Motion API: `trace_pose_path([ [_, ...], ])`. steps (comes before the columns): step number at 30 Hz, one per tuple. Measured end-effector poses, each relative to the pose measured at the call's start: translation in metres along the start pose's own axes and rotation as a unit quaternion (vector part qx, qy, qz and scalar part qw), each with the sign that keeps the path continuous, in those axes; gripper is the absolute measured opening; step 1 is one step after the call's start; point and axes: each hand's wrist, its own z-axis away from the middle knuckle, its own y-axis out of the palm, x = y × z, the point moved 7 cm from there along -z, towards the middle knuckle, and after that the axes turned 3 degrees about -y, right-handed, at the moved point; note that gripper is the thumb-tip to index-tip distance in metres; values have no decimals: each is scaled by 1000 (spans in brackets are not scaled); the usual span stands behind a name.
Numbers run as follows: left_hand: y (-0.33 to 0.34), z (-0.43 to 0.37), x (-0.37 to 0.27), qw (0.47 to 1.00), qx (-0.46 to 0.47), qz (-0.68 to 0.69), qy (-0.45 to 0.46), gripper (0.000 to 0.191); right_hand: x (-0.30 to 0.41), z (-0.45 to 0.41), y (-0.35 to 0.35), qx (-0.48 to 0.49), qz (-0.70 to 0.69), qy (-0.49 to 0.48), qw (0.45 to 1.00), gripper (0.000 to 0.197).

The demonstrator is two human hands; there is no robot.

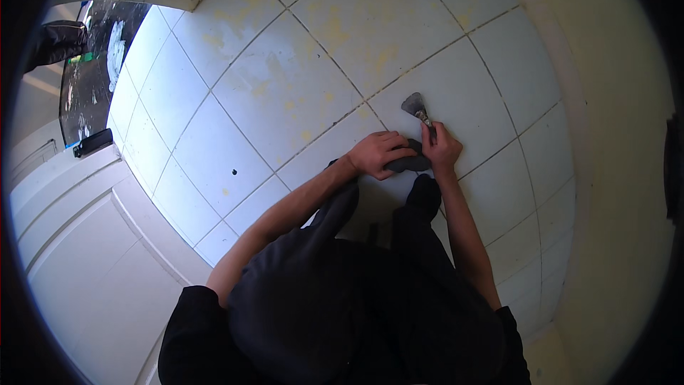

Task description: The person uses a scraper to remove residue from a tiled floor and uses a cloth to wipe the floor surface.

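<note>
My right hand [442, 148] grips the handle of a putty knife [416, 107], its broad metal blade pointing away from me above the tiled floor. Beside it, my left hand [380, 155] is closed on a dark grey cloth [410, 163], which reaches across to my right hand. Both hands are close together, just ahead of my dark-clad legs and feet. White floor tiles [315, 64] carry yellowish patches and dark joint lines.
A pale wall [614, 144] runs along the right. At the lower left stands a white panelled door [96, 256]; a black object [93, 143] lies at its edge. Beyond the doorway is a dark, white-smeared surface [96, 85]. A small black speck [234, 172] lies on the tiles.
</note>
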Motion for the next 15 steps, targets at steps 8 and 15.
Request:
trace_pose_path([
  [8,0,-2,0,1000,7,-4,-10,57,-2,2,1,-8,0,-6,1000,18],
  [15,0,-1,1,1000,6,-7,-8,57,-2,1,1,-2,-2,4,1000,19],
])
